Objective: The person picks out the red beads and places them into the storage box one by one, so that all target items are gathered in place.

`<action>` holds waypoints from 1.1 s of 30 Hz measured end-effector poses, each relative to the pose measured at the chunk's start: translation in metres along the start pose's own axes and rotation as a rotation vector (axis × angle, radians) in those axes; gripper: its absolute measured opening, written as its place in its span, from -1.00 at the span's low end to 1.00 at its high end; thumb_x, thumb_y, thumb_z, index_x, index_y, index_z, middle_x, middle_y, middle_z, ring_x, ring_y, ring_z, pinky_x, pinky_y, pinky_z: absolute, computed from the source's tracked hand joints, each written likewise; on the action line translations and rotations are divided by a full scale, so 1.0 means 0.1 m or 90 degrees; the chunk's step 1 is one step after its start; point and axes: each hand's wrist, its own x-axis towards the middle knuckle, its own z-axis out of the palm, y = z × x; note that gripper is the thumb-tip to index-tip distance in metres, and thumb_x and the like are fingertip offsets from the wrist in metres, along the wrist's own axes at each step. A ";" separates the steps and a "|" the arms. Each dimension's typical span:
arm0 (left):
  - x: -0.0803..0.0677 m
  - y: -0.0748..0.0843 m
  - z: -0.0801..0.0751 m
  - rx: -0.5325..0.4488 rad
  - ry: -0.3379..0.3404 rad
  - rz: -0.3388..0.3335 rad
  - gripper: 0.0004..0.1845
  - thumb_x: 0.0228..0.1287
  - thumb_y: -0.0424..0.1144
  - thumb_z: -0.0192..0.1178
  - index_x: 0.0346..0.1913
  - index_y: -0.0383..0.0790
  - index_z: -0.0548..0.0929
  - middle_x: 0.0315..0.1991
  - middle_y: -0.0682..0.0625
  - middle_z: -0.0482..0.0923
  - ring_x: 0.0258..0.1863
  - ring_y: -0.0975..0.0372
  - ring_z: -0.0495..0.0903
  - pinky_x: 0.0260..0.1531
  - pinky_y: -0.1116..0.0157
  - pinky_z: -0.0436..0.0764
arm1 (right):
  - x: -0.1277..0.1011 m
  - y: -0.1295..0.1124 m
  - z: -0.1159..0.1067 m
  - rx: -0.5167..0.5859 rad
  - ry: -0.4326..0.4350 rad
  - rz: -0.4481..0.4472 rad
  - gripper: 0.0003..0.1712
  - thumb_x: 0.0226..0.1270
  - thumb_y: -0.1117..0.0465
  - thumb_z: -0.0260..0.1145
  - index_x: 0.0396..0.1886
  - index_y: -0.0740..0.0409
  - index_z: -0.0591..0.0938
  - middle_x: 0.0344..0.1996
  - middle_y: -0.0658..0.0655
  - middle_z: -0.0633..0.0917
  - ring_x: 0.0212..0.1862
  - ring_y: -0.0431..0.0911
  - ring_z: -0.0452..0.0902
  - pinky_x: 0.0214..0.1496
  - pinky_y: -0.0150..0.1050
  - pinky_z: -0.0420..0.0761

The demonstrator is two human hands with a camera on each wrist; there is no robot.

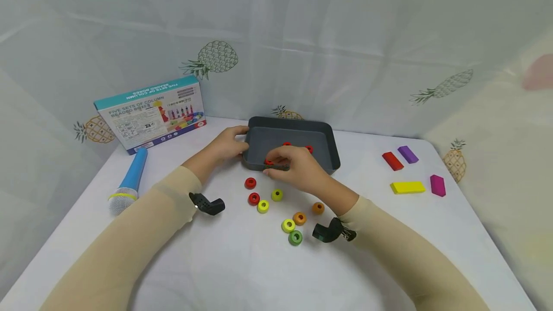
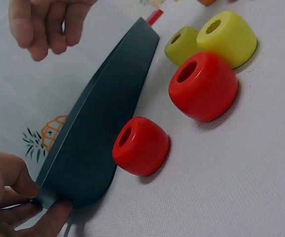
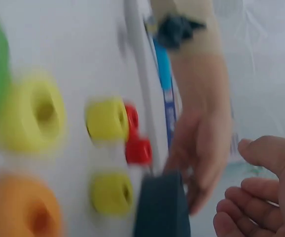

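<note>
A dark grey tray (image 1: 294,133) stands at the back middle of the table. My left hand (image 1: 230,145) grips its left end, thumb and fingertips round the corner in the left wrist view. Over the tray's near rim hovers my right hand (image 1: 298,169); its fingers are loosely bent, thumb apart, and nothing shows between them in the right wrist view (image 3: 261,192). Red beads (image 1: 309,149) lie inside the tray, one partly hidden by the right fingers. Two more red beads (image 2: 142,146) sit on the cloth in front of the tray, beside yellow-green beads (image 2: 227,39).
Orange beads (image 1: 300,218) and a green bead (image 1: 295,238) lie nearer me. At left are a blue toy microphone (image 1: 135,172) and an upright printed box (image 1: 155,114). Coloured blocks, including a yellow block (image 1: 408,187), lie at right. A pineapple-print cloth hangs behind.
</note>
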 end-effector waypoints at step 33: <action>0.01 -0.01 0.01 0.000 0.004 0.009 -0.25 0.31 -0.36 0.10 0.58 -0.16 0.22 0.56 -0.14 0.19 0.30 0.02 0.40 0.02 0.13 0.72 | -0.19 -0.22 0.70 -0.286 -0.107 -0.006 -0.74 0.23 0.13 0.48 -0.11 0.07 0.73 -0.34 -0.10 0.66 -0.29 -0.24 0.49 -0.21 -0.40 0.59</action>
